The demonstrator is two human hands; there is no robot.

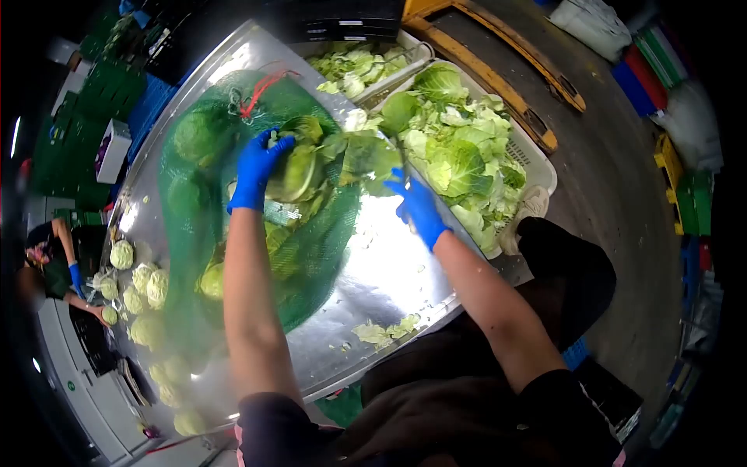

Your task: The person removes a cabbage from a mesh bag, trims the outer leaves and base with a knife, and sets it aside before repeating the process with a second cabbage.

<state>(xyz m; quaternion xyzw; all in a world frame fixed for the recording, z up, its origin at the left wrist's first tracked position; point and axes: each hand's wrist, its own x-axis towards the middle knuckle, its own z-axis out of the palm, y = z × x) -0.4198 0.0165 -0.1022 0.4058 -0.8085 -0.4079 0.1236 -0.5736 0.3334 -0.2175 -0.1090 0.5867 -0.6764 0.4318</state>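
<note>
My left hand, in a blue glove, grips a green cabbage above a green mesh sack. The cabbage is blurred, with loose outer leaves. A large cabbage leaf stretches from it to the right, smeared by motion. Beside that leaf is my right hand, also blue-gloved, its fingers apart; whether they touch the leaf is hard to tell. More cabbages lie inside the sack, which has a red tie at its far end.
The metal table carries leaf scraps near me and several trimmed cabbages at left. Against its right edge stands a crate heaped with leaves, another crate behind. A co-worker handles a cabbage at far left. A yellow pallet jack lies beyond.
</note>
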